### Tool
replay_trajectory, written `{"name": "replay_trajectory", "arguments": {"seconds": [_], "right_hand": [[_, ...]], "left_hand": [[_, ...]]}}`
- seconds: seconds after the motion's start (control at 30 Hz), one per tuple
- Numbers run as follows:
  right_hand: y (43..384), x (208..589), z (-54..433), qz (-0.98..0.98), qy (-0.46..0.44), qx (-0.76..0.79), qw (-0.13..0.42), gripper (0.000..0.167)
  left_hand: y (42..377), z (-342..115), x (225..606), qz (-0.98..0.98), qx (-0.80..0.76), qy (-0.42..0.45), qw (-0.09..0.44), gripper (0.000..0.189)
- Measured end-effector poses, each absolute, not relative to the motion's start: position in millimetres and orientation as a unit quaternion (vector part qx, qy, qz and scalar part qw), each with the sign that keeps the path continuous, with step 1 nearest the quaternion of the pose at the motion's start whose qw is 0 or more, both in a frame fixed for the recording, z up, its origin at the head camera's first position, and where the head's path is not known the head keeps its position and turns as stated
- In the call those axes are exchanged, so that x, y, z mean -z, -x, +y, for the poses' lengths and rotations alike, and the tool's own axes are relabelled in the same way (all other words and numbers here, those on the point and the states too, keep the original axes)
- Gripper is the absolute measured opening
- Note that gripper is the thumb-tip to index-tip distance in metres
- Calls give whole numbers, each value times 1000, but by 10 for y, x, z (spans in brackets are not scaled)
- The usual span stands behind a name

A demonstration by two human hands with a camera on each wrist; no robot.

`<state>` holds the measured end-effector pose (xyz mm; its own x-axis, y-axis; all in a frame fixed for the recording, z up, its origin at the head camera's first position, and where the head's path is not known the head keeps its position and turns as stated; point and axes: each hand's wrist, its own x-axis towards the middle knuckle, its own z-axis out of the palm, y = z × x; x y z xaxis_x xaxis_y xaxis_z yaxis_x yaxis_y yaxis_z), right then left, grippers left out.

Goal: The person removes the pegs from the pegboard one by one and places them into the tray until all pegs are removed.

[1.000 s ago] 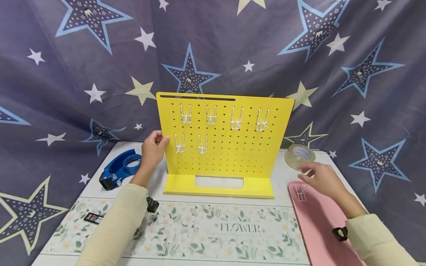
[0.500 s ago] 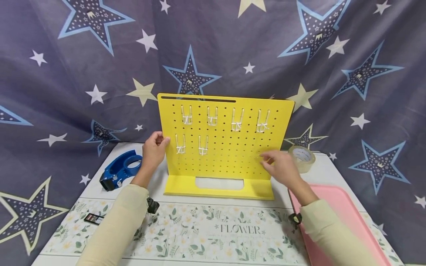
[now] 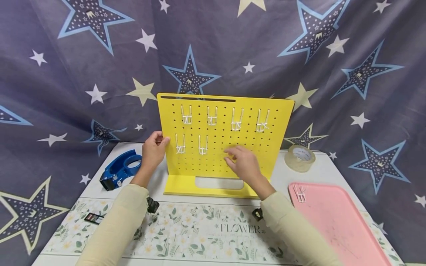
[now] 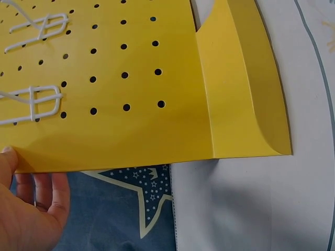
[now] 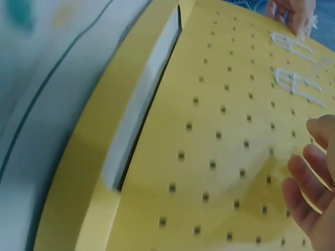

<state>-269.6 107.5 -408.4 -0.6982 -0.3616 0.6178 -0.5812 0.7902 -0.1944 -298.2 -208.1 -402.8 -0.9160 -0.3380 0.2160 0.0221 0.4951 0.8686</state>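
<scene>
A yellow pegboard [image 3: 219, 162] stands upright on its base, with several white wire hooks [image 3: 236, 120] in a top row and two more hooks [image 4: 44, 102] below at the left. My left hand [image 3: 154, 149] grips the board's left edge; in the left wrist view its thumb [image 4: 7, 159] lies on the front face and the fingers pass behind. Before the middle of the board, right of the lower hooks, is my right hand [image 3: 244, 164]. Its fingers [image 5: 309, 183] are loosely bent, and nothing shows between them and the thumb.
At the right lies a pink tray [image 3: 336, 221] with white wire hooks [image 3: 300, 194] in its far left corner. Behind it sits a clear tape roll [image 3: 300, 159]. A blue tape dispenser [image 3: 121, 170] and a small black-edged item [image 3: 94, 218] are at the left.
My right hand has moved left from above the tray's far corner, across the board's right part, to its middle. My left hand has stayed on the board's edge.
</scene>
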Motion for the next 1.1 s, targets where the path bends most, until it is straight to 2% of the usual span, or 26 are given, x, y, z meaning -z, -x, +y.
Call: {"name": "replay_trajectory", "arguments": {"seconds": [0.5,1.1], "right_hand": [[2829,4154,392,-900,-240,-173,320,19],[2893,4196,236,-885,-235,-182,358,9]], "left_hand": [[3000,-2086,4036,-845,492,-91,188,27],[2973,-2071,4022,-844,494,-93,190,26]]}}
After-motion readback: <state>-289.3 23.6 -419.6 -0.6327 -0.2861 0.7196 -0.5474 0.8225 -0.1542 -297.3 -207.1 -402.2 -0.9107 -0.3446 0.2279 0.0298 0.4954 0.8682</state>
